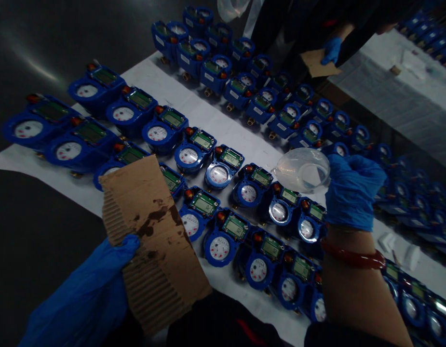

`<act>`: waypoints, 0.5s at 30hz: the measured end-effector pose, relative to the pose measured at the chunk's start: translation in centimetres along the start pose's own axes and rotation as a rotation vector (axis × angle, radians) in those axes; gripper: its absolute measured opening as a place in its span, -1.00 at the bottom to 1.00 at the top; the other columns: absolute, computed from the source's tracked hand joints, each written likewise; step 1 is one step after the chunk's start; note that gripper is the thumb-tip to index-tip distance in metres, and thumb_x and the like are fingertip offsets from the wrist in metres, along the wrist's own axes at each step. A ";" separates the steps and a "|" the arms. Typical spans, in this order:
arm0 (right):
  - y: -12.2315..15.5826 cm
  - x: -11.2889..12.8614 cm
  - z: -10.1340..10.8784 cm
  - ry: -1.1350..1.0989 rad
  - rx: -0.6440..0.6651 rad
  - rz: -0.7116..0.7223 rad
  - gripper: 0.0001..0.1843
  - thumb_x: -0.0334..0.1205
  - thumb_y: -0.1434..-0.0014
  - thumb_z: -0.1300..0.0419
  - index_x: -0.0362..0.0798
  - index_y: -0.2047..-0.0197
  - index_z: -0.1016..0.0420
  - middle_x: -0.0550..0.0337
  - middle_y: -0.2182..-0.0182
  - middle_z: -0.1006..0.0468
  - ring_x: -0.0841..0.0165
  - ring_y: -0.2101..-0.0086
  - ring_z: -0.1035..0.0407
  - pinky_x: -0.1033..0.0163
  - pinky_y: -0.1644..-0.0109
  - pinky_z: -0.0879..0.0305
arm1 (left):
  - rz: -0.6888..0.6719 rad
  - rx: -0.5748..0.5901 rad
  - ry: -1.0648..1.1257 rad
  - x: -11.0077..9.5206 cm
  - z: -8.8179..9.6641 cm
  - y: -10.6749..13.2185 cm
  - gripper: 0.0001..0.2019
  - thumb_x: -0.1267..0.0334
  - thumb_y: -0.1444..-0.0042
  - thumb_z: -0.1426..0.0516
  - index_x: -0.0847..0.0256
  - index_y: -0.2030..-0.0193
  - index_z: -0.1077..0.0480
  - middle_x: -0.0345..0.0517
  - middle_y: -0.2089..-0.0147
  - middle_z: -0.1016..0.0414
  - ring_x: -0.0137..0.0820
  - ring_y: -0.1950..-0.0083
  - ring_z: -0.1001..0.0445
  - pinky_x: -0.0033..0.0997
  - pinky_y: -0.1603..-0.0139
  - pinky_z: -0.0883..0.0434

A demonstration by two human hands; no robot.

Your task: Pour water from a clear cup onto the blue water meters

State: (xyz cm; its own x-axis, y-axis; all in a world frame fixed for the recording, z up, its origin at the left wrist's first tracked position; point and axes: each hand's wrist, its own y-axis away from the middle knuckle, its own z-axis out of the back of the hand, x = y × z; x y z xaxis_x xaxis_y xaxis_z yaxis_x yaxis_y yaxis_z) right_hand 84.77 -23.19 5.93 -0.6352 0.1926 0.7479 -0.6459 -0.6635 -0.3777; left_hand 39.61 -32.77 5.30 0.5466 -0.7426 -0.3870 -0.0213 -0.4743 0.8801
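Note:
A torn piece of corrugated cardboard [154,193] with dark wet stains is gripped at its left edge by my gloved left hand [90,284]. My right hand [353,193], in a blue glove with a red bangle at the wrist, is closed around a clear plastic cup [298,168]. The cup is tipped sideways, its narrow end toward the left, above a row of blue water meters. One meter [249,193] with a green circuit board and small display lies just below that end. A nearer meter [219,248] sits right of the cardboard. Whether liquid leaves the cup I cannot tell.
Rows of meters stand on a white-covered table [136,72], with another group [215,74] along its far side. Across it, a co-worker's gloved hand [331,50] holds another cardboard piece [318,62]. A second covered table [382,53] stands at upper right.

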 end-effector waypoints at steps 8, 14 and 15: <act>0.1 0.0 0.6 -0.064 -0.036 -0.001 -0.63 -0.13 0.21 -0.26 0.01 0.73 -0.11 0.42 0.71 -0.08 0.54 0.58 0.08 0.27 0.47 0.10 | -0.024 -0.001 -0.011 0.1 -0.4 0.3 -0.32 0.29 -0.16 -0.31 -0.28 -0.40 -0.32 -0.20 -0.05 -0.73 -0.03 0.01 -0.69 -0.14 0.11 -0.66; 0.5 -0.1 1.0 -0.077 -0.055 -0.032 -0.65 -0.17 0.21 -0.27 0.01 0.73 -0.12 0.41 0.71 -0.09 0.54 0.58 0.06 0.29 0.48 0.09 | -0.026 0.058 -0.028 0.2 0.4 -0.4 -0.27 0.35 -0.18 -0.27 -0.28 -0.44 -0.25 -0.17 -0.19 -0.64 0.06 -0.14 -0.60 0.01 0.00 -0.62; 0.5 -0.1 1.0 -0.077 -0.058 -0.047 -0.66 -0.19 0.20 -0.26 0.00 0.73 -0.13 0.42 0.71 -0.10 0.54 0.58 0.05 0.29 0.48 0.08 | 0.009 0.080 0.003 0.2 1.0 -0.8 -0.25 0.37 -0.19 -0.27 -0.29 -0.46 -0.21 -0.17 -0.21 -0.63 0.06 -0.17 -0.57 0.01 -0.02 -0.62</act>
State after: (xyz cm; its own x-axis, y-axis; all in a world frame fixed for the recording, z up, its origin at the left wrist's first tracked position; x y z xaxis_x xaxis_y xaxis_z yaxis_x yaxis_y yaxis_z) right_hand 84.92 -24.29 6.24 -0.5710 0.1648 0.8042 -0.6989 -0.6115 -0.3709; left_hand 38.93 -32.99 4.26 0.5488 -0.7454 -0.3784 -0.0926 -0.5040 0.8587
